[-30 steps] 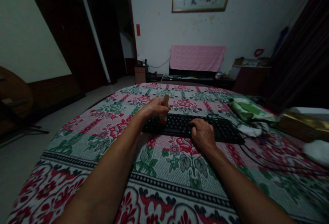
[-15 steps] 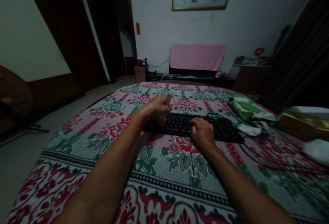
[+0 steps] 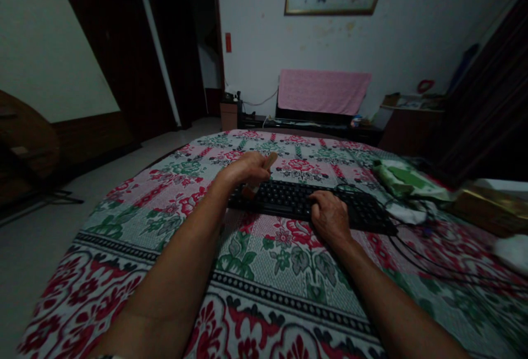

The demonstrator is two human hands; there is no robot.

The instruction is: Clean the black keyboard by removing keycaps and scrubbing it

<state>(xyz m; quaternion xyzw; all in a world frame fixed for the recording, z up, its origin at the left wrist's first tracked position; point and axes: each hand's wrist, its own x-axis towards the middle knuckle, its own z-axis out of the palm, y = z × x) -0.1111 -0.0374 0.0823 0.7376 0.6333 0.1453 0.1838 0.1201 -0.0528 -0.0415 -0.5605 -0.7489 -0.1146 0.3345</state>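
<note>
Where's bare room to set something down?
Bare tablecloth shows between the forearms, nearer than the keyboard, and beyond the keyboard toward the far edge. It is crowded to the keyboard's right, with cables, a green package and a gold box.

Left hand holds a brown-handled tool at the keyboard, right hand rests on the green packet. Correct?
Not quite: the head view shows the right hand resting on the keyboard, not the green packet. The left hand does hold the brown-handled tool at the keyboard.
</note>
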